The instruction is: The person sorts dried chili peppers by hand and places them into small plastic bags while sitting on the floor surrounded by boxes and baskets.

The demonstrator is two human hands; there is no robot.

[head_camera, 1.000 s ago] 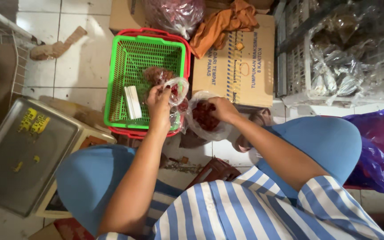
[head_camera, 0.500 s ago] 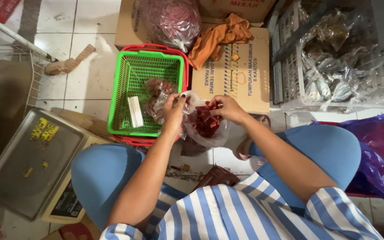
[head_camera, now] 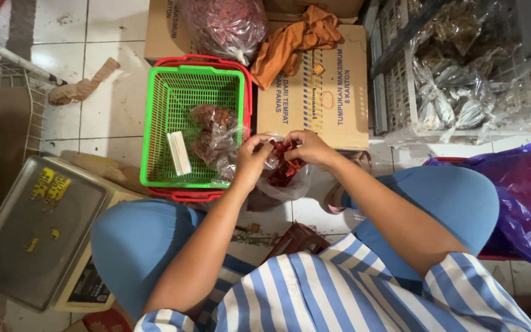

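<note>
Your left hand and right hand fingers pinch small clear plastic bag of red chillies; green plastic basket just left, white tiled floor below.

I'm on the tiled floor of a market stall's stockroom: cardboard boxes, a weighing scale, crates of bagged dried fish, and a big sack of dried chillies around me.

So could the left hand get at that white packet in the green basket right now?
Probably yes. The white packet lies exposed on the floor of the green basket, with nothing on top of it, and the left hand is just beside the basket's rim. But it is pinching a clear bag together with the right hand.
</note>
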